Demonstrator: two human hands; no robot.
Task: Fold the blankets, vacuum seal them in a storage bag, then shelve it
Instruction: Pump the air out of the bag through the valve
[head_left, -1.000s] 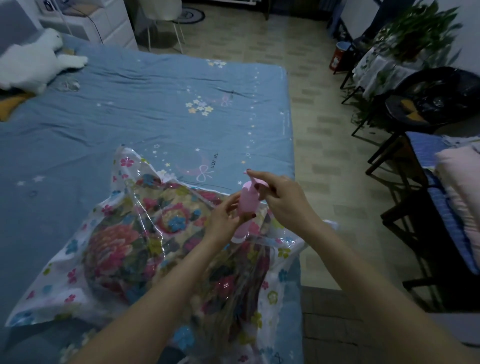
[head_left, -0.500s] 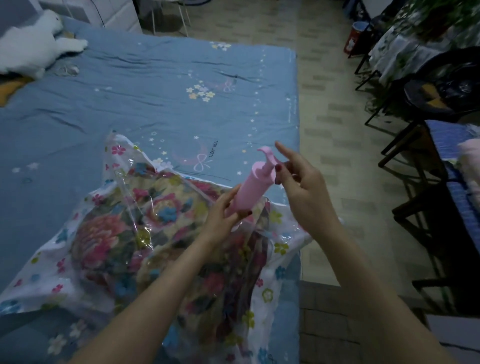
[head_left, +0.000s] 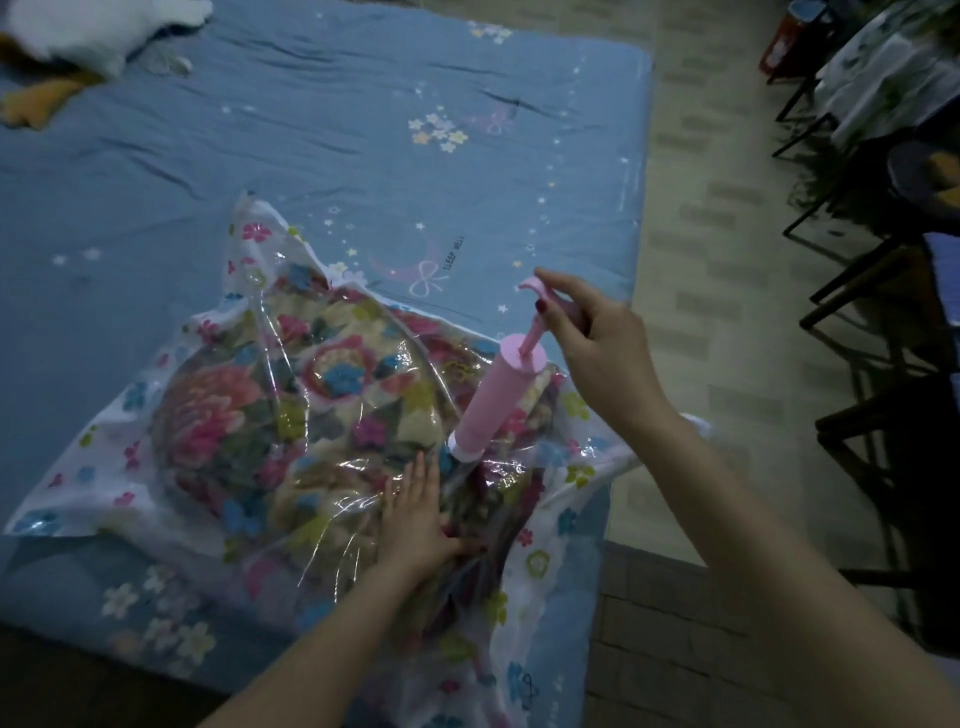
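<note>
Head view, hidden or unclear: dim light blurs detail; the white plush toy (head_left: 88, 31) at the far left corner is cut off by the frame edge, and the dark chairs (head_left: 883, 291) along the right edge are only partly seen. The base of the pump is masked by crinkled plastic, so how it meets the bag cannot be told.
Task thing: one clear plastic storage bag with a small flower print (head_left: 104, 499) lies on the near part of the blue bedsheet (head_left: 260, 156), bulging around a folded blanket with large pink and blue flowers (head_left: 260, 415) inside; its near right corner hangs past the bed edge.
Pump: one pink plastic hand pump (head_left: 501, 402) stands tilted on the right part of the bag, its handle drawn out from the barrel.
Left hand (head_left: 415, 519): lies flat on the bag, fingers straight and pressed to the plastic, just near and left of the pump's base.
Right hand (head_left: 597, 343): above the bag's right side, fingers curled round the pump's handle at the top.
Counts: two hands, one bag, one pump, one blanket visible, one plush toy.
Floor: pale tiled floor (head_left: 717, 260) to the right of the bed.
</note>
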